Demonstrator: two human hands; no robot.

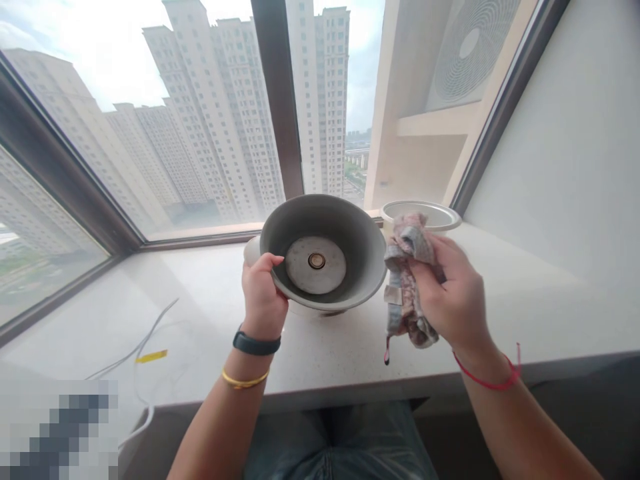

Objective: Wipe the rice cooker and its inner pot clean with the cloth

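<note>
A rice cooker body [350, 287] is tipped toward me above the white sill, its grey inside showing a round metal heating plate [300, 267] with a ringed disc at the centre. My left hand [265, 293] grips its left rim, the thumb lying over the edge and the other fingers mostly hidden behind. Bunched in my right hand [447, 287] is a crumpled pink and grey cloth [407, 287], with a tag and a small loop hanging down. The cloth is just to the right of the cooker's rim. Behind it stands a white round container [447, 217], partly covered.
On the left of the white sill [200, 353] lies a pale cable [150, 327] with a yellow label [151, 357]. Tall window panes with a dark frame [277, 100] rise behind the sill. A white wall [565, 167] bounds the right side.
</note>
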